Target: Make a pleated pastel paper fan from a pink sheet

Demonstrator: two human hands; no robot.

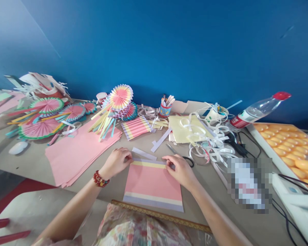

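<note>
A pink paper sheet (152, 182) with yellow and lilac strips along its near and far edges lies on the table in front of me. My left hand (117, 161), with a red bead bracelet on the wrist, pinches the sheet's far left corner. My right hand (179, 168) pinches the far right corner. Both hands have their fingers closed on the far striped edge. A loose lilac strip (143, 153) lies just beyond that edge, between the hands.
A stack of pink sheets (77, 150) lies to the left, with several pleated paper fans (47, 116) behind. Scissors (181, 155), curled white strips (207, 143), a pen cup (165, 108), a plastic bottle (259, 110) and an orange tray (290, 143) sit to the right.
</note>
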